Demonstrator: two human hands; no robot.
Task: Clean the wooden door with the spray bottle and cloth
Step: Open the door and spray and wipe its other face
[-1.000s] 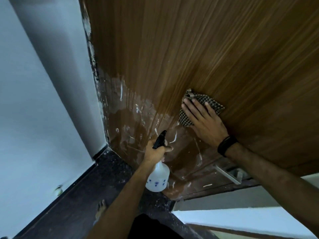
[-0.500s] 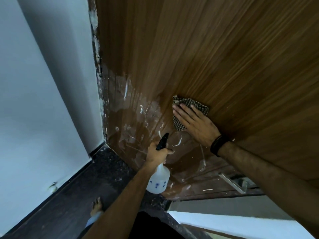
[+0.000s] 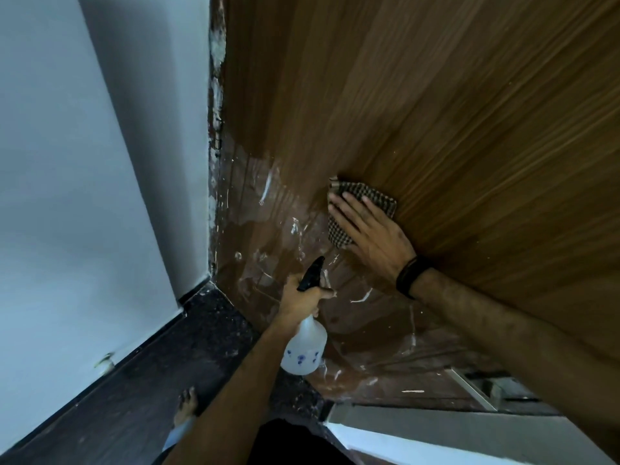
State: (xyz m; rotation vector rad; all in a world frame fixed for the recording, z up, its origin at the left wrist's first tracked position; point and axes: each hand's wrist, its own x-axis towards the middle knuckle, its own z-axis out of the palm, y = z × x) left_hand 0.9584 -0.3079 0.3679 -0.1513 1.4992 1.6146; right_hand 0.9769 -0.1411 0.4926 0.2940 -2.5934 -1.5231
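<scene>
The wooden door fills the upper right; its lower part is darker, wet and streaked with white marks. My right hand presses a checked cloth flat against the door with straight fingers, at the edge of the wet patch. Below and left of it, my left hand grips the neck of a white spray bottle with a black nozzle that points up toward the door. The bottle hangs a little in front of the door's lower part.
A pale wall stands at the left and meets the door at a chipped frame edge. Dark speckled floor lies below, with my bare foot on it. A metal door handle sits at the lower right.
My right hand has slid the cloth leftward along the door toward the wet patch. The left hand keeps the bottle in about the same place.
</scene>
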